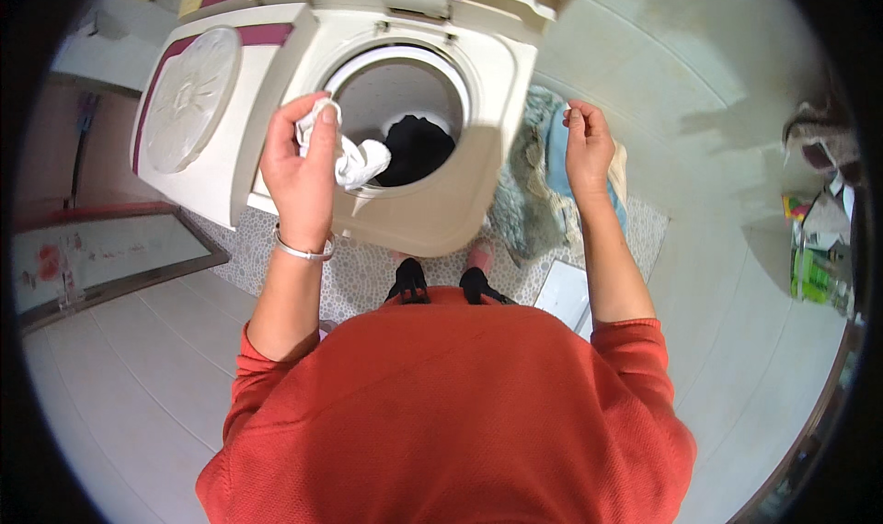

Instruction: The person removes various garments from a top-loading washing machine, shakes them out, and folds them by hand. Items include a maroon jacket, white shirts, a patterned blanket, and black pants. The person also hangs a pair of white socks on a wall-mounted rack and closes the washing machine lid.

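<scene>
My left hand [300, 158] grips a crumpled white cloth [355, 162], possibly a sock, over the left rim of a washing machine's round tub [397, 83]. The cloth's lower end hangs at the tub's opening. Inside the tub lies a bunched black cloth [417, 148]. To the right of the machine [517, 69], my right hand [588, 145] is raised with thumb and fingers pinched together. At its fingertips shows a tiny white scrap [568, 106], too small to identify. Beneath that hand is a heap of blue, grey and cream textiles [528, 179].
Left of the tub is a white panel [265, 76] bearing a translucent round plastic disc [193, 100]. A framed glass panel [110, 262] stands at far left. On the patterned floor [352, 269] lies a white flat object [562, 289]. Bags and cloths [821, 241] line the right edge.
</scene>
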Tool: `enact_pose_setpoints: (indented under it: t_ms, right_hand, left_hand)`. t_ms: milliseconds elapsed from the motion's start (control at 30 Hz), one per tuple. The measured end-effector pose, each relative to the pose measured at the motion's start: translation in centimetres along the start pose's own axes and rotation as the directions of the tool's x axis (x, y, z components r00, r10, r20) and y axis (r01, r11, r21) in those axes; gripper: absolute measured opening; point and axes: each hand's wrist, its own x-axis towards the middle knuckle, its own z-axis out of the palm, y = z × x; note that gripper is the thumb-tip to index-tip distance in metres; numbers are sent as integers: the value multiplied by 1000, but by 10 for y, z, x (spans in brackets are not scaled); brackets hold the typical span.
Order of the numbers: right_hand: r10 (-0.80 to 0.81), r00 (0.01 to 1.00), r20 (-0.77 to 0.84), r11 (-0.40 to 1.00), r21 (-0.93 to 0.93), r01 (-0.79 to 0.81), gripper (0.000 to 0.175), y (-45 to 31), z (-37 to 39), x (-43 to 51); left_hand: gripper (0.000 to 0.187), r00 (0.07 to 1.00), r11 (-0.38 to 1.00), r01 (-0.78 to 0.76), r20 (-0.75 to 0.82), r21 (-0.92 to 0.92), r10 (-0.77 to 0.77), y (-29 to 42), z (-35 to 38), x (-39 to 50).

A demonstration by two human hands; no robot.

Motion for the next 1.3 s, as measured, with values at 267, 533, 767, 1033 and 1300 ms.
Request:
enact_pose_setpoints:
  t_ms: [267, 533, 767, 1033, 1300]
  right_hand:
    - [-406, 729, 551, 883, 30, 469, 17, -119, 107, 2]
    - [414, 52, 909, 554, -297, 778, 28, -57, 280, 5]
    - [448, -139, 883, 569, -162, 806, 28, 47, 350, -58]
    - [221, -124, 967, 489, 0, 872, 31, 94, 371, -119]
    - [257, 133, 957, 875, -289, 388, 34, 172, 403, -148]
  left_hand:
    - [18, 958, 814, -266, 233, 517, 165, -53, -58, -2]
    - [14, 862, 728, -321, 505, 606, -40, -85, -68, 16]
    - [15, 828, 757, -362, 561, 544, -8, -96, -73, 23]
    - [23, 791, 789, -342, 610, 510, -51, -96, -78, 28]
    - [26, 811, 783, -385, 584, 489, 34, -97, -76, 31]
